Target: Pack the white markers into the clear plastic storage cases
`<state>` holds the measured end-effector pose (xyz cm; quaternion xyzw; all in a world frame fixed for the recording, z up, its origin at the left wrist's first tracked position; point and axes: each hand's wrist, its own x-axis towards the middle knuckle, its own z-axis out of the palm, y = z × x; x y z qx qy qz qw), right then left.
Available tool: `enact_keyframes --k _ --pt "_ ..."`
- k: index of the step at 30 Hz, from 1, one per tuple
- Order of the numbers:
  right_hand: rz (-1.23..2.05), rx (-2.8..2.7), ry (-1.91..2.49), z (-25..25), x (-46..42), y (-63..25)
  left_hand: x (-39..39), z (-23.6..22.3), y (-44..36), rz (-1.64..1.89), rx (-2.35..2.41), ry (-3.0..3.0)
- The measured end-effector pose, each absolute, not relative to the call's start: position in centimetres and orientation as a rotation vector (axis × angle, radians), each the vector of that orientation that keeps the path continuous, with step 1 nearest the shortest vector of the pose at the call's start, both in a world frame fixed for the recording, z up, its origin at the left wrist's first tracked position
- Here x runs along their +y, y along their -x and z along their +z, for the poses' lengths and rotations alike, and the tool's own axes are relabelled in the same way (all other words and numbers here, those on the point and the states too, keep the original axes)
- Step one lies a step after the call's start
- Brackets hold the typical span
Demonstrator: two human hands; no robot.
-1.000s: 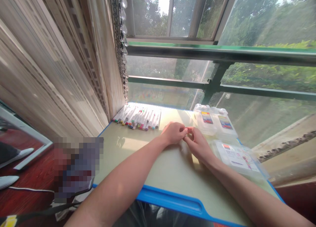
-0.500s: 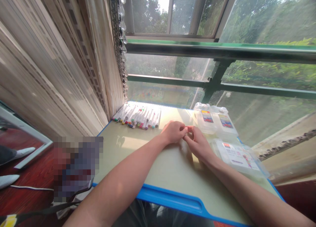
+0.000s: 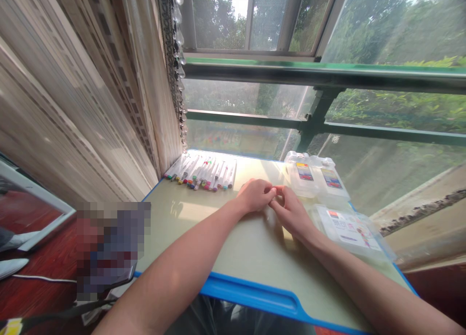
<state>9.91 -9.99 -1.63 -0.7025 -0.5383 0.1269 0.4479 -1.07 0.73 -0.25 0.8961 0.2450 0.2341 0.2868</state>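
My left hand (image 3: 255, 195) and my right hand (image 3: 291, 212) meet over the middle of the pale desk top (image 3: 225, 247). Both have their fingers curled and pinched together on one small reddish thing (image 3: 279, 189) between the fingertips; I cannot make out what it is. A row of several colour markers (image 3: 202, 172) lies side by side at the far left of the desk, well left of my left hand.
Two clear plastic bottles (image 3: 316, 177) with labels stand at the far right by the window glass. A clear plastic case (image 3: 351, 230) with a printed card lies near my right forearm. The desk has a blue rim (image 3: 255, 296). A curtain (image 3: 91, 107) hangs on the left.
The view has drifted slightly. Both hands stay pinched together in the same place.
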Motion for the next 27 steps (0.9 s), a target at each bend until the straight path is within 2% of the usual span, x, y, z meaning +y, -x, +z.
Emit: enact_keyframes --k 27 --pt "0.339 -1.323 1.744 -1.23 -10.05 -9.42 0.5 0.19 1.3 0.574 0.647 -2.401"
